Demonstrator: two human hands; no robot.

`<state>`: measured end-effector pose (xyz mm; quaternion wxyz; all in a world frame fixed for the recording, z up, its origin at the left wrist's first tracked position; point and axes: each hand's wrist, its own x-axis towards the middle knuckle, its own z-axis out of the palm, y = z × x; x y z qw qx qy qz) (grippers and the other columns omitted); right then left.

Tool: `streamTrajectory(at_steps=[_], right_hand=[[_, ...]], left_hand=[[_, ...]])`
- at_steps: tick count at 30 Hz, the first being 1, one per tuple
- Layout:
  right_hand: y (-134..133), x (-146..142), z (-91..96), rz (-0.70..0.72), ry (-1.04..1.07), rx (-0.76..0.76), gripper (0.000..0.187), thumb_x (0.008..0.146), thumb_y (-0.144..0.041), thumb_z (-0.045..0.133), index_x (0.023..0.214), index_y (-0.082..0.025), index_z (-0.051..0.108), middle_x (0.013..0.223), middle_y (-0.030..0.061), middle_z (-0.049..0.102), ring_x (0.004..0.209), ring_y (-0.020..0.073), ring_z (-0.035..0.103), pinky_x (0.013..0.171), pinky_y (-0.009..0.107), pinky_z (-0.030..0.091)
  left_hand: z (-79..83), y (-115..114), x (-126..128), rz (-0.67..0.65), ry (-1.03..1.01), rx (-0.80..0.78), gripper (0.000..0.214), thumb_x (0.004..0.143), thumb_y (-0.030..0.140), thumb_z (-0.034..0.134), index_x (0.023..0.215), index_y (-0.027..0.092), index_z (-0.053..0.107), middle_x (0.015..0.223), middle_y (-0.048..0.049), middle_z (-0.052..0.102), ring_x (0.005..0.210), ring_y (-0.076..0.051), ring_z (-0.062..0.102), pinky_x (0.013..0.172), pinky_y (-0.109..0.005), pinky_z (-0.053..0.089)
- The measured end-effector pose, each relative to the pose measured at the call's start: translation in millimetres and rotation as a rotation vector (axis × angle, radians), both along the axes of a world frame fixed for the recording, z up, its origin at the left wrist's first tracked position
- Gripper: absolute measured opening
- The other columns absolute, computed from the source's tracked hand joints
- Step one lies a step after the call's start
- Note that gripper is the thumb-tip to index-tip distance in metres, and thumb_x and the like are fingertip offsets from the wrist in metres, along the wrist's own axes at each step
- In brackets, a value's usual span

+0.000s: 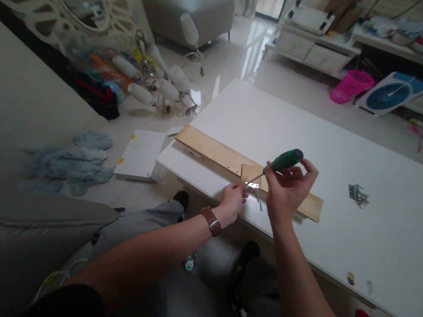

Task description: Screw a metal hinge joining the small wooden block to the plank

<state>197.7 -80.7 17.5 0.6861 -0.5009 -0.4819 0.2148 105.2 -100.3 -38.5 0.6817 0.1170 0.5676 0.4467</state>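
Observation:
My right hand [289, 189] grips a screwdriver with a green handle [286, 160], its shaft slanting down to the left. The tip meets a small metal bracket [253, 185] at the end of a short wooden piece [251, 172], which lies across a long wooden board [212, 149]. Beside the bracket, my left hand [233, 200] has its fingers pinched together close to the screwdriver tip; what they hold is too small to make out. A few loose screws [260, 205] lie just right of those fingers.
The board rests on a large white panel [276, 120]. A pile of metal brackets [359, 195] lies on its right part. On the floor are a white box [140, 153], a grey fluffy heap [78, 162] and a lamp with white shades [168, 89]. A sofa [30, 230] stands at left.

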Motion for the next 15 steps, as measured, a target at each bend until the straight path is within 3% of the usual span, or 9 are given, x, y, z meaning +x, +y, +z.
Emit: streamTrajectory(at_steps=[4, 9, 15], right_hand=[[-1.0, -1.3, -0.1, 0.041, -0.004, -0.022, 0.059, 0.082, -0.024, 0.077, 0.132, -0.030, 0.045, 0.098, -0.0008, 0.068, 0.095, 0.0213, 0.077, 0.084, 0.041, 0.065], [-0.4, -0.6, 0.9, -0.023, -0.014, -0.008, 0.066, 0.073, -0.022, 0.086, 0.128, -0.031, 0.049, 0.097, -0.0042, 0.062, 0.082, 0.0171, 0.074, 0.076, 0.036, 0.064], [-0.5, -0.7, -0.7, 0.041, -0.017, -0.021, 0.060, 0.083, -0.025, 0.076, 0.133, -0.030, 0.044, 0.097, -0.0009, 0.067, 0.094, 0.0217, 0.077, 0.086, 0.042, 0.063]], left_hand=[[0.1, 0.8, 0.4, -0.007, -0.005, 0.006, 0.005, 0.089, 0.015, 0.070, 0.085, 0.014, 0.068, 0.087, -0.0078, 0.073, 0.064, -0.009, 0.058, 0.063, -0.023, 0.043], [1.4, 1.2, 0.7, -0.004, 0.001, -0.007, 0.006, 0.090, 0.014, 0.068, 0.084, 0.014, 0.068, 0.085, -0.0077, 0.072, 0.064, -0.010, 0.058, 0.063, -0.024, 0.043], [1.0, -0.4, -0.3, 0.000, -0.021, 0.011, 0.005, 0.089, 0.016, 0.070, 0.086, 0.014, 0.068, 0.089, -0.0083, 0.073, 0.065, -0.010, 0.058, 0.065, -0.025, 0.044]])
